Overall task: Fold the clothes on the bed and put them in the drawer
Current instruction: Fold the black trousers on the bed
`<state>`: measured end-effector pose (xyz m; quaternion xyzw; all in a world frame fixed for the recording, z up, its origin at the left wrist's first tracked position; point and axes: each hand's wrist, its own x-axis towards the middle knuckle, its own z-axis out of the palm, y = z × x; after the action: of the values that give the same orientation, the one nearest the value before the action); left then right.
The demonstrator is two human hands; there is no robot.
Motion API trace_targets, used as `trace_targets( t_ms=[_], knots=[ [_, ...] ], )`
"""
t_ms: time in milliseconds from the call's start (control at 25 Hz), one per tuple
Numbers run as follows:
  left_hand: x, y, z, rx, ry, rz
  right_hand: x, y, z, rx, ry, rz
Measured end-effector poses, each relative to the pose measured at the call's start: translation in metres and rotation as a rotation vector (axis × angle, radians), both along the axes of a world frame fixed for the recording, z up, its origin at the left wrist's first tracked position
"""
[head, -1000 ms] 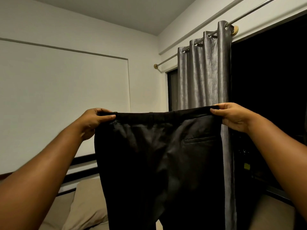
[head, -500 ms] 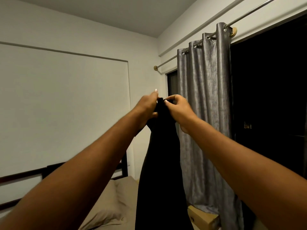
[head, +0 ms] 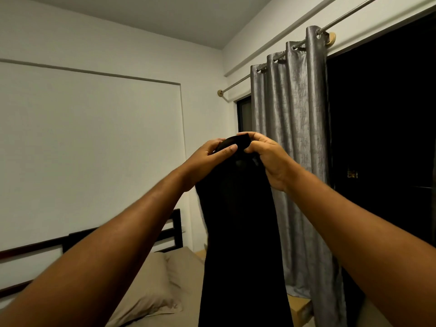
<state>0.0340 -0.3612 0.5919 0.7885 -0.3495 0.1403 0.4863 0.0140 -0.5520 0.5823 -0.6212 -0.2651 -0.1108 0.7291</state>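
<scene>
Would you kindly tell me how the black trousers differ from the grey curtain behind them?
The black trousers are plain and dark; the grey curtain has a sheen. The trousers hang from the left hand and right hand, the curtain from a rod. Both hang straight down.

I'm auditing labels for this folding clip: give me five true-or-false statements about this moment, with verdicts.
1. The left hand and right hand both grip the top of the black trousers. True.
2. A beige pillow lies on the bed. True.
3. The trousers lie flat on the bed. False: they hang down from the hands, above it.
4. A grey curtain hangs to the right of the trousers. True.
5. The hands are spread wide apart. False: they are close together.
</scene>
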Motion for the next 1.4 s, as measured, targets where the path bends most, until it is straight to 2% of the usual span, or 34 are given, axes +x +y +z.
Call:
trace_targets(
  t_ms=[120,200,360,480,560,680,720,880,1000,1040,1120,1240,1360,1400],
  knots=[
    [-0.002,-0.006,0.001,0.002,-0.003,-0.007,-0.003,-0.009,0.002,-0.023,-0.064,0.019],
    [0.001,-0.007,0.002,0.078,-0.046,0.034,0.000,-0.017,0.000,-0.031,-0.101,-0.014],
    [0.006,-0.001,0.007,0.482,-0.153,0.230,0.009,-0.027,-0.015,-0.151,-0.147,-0.140],
    [0.008,0.000,0.016,0.630,-0.285,0.339,0.017,-0.031,-0.033,-0.127,-0.116,-0.119],
    [0.008,0.002,0.022,0.650,-0.335,0.400,0.031,-0.042,-0.062,-0.197,-0.017,-0.076],
    [0.009,0.008,0.028,0.715,-0.401,0.525,0.045,-0.057,-0.123,-0.479,0.118,0.007],
    [0.010,0.011,0.028,0.737,-0.412,0.556,0.045,-0.059,-0.135,-0.499,0.131,0.005],
    [0.011,0.007,0.024,0.637,-0.446,0.549,0.050,-0.067,-0.170,-0.193,0.167,-0.119],
    [0.008,-0.004,0.019,0.597,-0.461,0.512,0.056,-0.077,-0.235,-0.316,0.306,0.061],
    [0.009,-0.006,0.016,0.594,-0.462,0.510,0.053,-0.078,-0.256,-0.341,0.340,0.035],
    [0.015,-0.006,0.004,0.577,-0.436,0.517,0.053,-0.086,-0.287,-0.268,0.381,-0.154],
    [0.026,0.001,-0.021,0.459,-0.338,0.532,0.063,-0.116,-0.291,-0.267,0.174,-0.723],
    [0.035,0.022,-0.060,0.235,-0.179,0.569,0.070,-0.155,-0.236,-0.520,-0.048,-1.037],
    [0.037,0.035,-0.078,0.136,-0.118,0.591,0.073,-0.160,-0.212,-0.619,-0.128,-1.082]
  ],
)
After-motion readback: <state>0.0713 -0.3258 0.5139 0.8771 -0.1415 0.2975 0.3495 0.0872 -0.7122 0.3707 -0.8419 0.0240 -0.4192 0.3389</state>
